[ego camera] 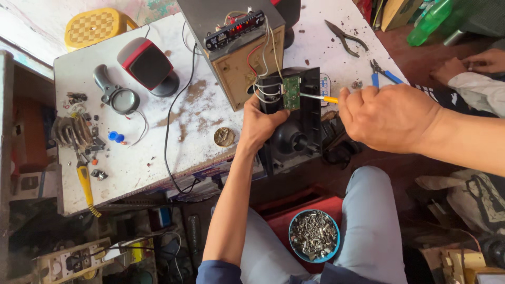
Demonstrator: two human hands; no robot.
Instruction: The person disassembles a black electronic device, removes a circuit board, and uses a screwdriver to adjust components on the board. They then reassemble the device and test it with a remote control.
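At the front edge of the white worktable, the left hand grips a black plastic speaker panel, fingers wrapped around its left side, holding it tilted against the table's edge and partly over the lap. A small green circuit board sits near the top of that panel, with white and red wires running from it up to a brown speaker cabinet that stands on the table just behind. The right hand is closed around the yellow handle of a slim screwdriver, its shaft pointing left so that the tip meets the right edge of the green board.

Judging by this, the step in hand is work on the board's fixing — a screw at its edge, most likely, though the screw itself is too small to make out. The next move would call for keeping the tip seated square while the left hand holds the panel firm, and for not tugging the short wires.

Between the knees sits a blue bowl of screws. Further off lie a magnifying glass, a small red and black speaker, black pliers and blue-handled cutters. Another person's hands rest at the far right, well apart.
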